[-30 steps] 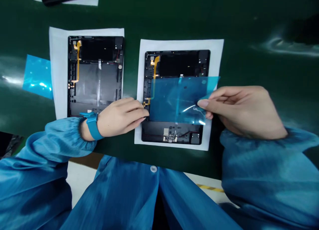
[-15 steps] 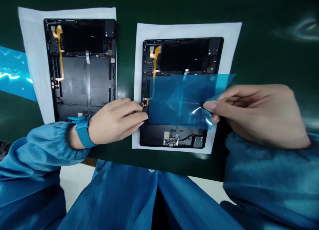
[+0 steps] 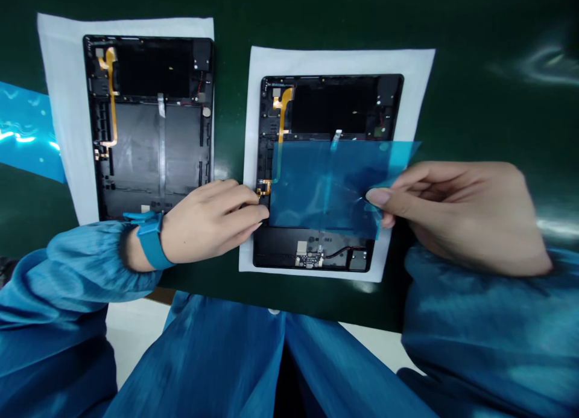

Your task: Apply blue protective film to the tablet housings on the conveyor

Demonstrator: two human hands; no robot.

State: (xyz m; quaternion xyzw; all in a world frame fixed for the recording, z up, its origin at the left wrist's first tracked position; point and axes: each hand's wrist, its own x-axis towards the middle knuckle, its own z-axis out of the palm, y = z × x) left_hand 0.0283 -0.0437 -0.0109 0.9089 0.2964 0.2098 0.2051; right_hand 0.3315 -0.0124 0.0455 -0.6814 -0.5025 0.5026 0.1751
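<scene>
A transparent blue film sheet [image 3: 316, 183] lies across the middle of the right-hand tablet housing [image 3: 312, 249], its right side raised. My right hand [image 3: 456, 210] pinches that right edge between thumb and fingers, and the film creases there. At the housing's left edge, beside the orange flex cable [image 3: 283, 113], my left hand [image 3: 212, 222] has its fingers curled together against the rim. The left fingertips partly cover that edge. Through the film a silvery strip and part of the cable show faintly.
Under the right housing is a white sheet [image 3: 266, 59]. Another open tablet housing [image 3: 136, 146] lies on a white sheet [image 3: 63, 104] to the left, partly behind my left wrist. A second blue film [image 3: 27, 134] rests at the far left on the dark green table [image 3: 488, 116].
My right hand has shifted slightly left and down with the film edge, and the film's right side sits a little lower. My left hand stays at the housing's left edge.
</scene>
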